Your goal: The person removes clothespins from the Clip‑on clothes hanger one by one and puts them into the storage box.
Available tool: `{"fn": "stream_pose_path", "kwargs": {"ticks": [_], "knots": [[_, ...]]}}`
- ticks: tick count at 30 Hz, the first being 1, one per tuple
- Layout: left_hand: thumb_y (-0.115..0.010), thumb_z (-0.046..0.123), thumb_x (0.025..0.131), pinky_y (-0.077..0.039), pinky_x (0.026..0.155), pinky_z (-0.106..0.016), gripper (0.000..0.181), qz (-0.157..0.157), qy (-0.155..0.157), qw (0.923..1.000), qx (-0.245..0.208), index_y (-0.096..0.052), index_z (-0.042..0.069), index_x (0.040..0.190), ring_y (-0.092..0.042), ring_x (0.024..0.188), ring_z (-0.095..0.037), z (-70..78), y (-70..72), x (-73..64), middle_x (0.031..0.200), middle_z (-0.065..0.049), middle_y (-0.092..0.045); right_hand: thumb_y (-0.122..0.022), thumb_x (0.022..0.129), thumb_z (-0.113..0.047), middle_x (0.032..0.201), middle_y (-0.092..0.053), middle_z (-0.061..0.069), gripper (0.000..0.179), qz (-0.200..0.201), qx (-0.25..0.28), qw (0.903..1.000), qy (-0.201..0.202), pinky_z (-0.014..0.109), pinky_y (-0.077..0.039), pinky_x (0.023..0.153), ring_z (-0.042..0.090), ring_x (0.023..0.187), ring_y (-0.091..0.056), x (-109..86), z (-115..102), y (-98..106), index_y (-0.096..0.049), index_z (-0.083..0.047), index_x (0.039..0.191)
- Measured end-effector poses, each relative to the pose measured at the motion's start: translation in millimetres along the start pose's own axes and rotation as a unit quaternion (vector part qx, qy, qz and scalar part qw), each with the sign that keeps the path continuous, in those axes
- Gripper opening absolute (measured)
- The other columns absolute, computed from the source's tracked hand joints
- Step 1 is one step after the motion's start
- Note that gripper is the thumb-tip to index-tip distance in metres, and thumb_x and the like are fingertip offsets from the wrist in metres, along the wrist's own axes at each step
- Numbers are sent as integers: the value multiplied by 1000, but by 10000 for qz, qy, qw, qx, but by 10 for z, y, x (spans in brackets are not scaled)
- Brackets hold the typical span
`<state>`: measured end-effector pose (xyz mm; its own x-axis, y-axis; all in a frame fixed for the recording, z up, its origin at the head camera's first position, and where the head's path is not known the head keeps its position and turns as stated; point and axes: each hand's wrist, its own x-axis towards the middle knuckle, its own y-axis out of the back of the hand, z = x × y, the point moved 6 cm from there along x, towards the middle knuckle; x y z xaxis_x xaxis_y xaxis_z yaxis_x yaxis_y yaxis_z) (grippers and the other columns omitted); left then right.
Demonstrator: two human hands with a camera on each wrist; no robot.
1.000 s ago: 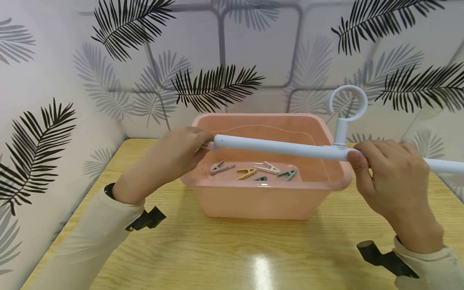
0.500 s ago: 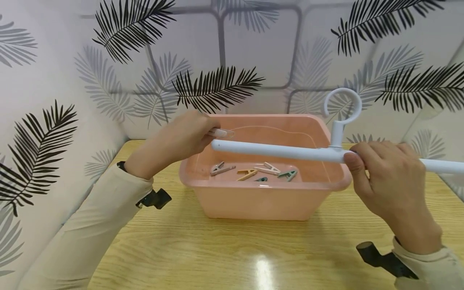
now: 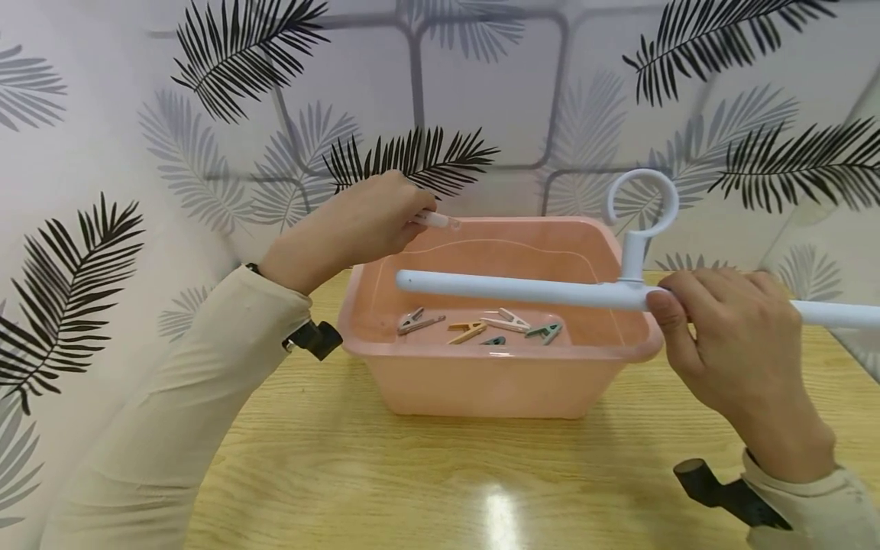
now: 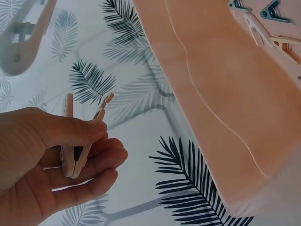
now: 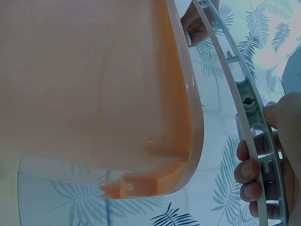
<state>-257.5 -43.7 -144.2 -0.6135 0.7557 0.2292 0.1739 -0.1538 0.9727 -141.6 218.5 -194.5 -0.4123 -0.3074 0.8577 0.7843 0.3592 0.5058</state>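
In the head view my left hand [image 3: 364, 221] pinches a pale pink clothespin [image 3: 433, 220] above the back left of a pink basin. The left wrist view shows this clothespin [image 4: 67, 104] between thumb and fingers, its two legs spread in a V. My right hand [image 3: 739, 344] grips a light blue plastic clothes hanger [image 3: 522, 288] just right of its round hook [image 3: 670, 195]. The hanger's straight bar crosses over the basin [image 3: 481, 382], its left end apart from my left hand. Seen from the right wrist, my fingers [image 5: 247, 170] curl round the hanger's ribbed underside.
Several clothespins lie on the basin floor: a grey one [image 3: 421, 321], a yellow one [image 3: 469, 330], a white one [image 3: 509, 319] and green ones [image 3: 546, 331]. The basin stands on a wooden table [image 3: 412, 473] against a leaf-patterned wall covering [image 3: 481, 92].
My left hand has moved up and right, away from the hanger's left end, with the clothespin in its grip. The hanger has shifted slightly left and down in my right hand.
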Motion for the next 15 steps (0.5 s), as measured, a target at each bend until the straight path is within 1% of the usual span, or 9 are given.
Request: {"fn": "stream_pose_path", "kwargs": {"ticks": [4, 8, 12, 15], "knots": [[-58, 0, 91, -42, 59, -32, 14, -119, -14, 9999, 59, -62, 2, 78, -45, 61, -19, -31, -37, 113, 69, -6, -58, -33, 102, -48, 63, -59, 12, 60, 18, 3, 10000, 20, 44, -33, 55, 35, 56, -55, 5, 0, 4, -60, -2, 76], [-56, 0, 92, -40, 59, -31, 16, -166, 8, 9999, 2, -63, 2, 77, -45, 61, -18, -79, -95, 243, 68, -6, -57, -34, 102, -47, 65, -60, 12, 58, 32, 42, 10000, 27, 44, -33, 56, 35, 57, -55, 1, -2, 4, -60, -2, 76], [-57, 1, 92, -44, 61, -33, 15, -264, 54, 9996, -84, -64, 2, 79, -49, 63, -19, -134, -203, 382, 71, -8, -60, -34, 102, -47, 66, -61, 12, 58, 18, 80, 10000, 19, 44, -34, 57, 35, 60, -57, -6, -4, -3, -60, -3, 75], [-57, 1, 92, -46, 64, -34, 13, -445, 94, 9989, -87, -66, 0, 84, -53, 66, -20, -164, -320, 485, 77, -11, -64, -35, 102, -47, 66, -60, 12, 57, -4, 110, 9999, 41, 44, -35, 58, 35, 62, -57, -10, -9, -10, -59, -3, 74]]}}
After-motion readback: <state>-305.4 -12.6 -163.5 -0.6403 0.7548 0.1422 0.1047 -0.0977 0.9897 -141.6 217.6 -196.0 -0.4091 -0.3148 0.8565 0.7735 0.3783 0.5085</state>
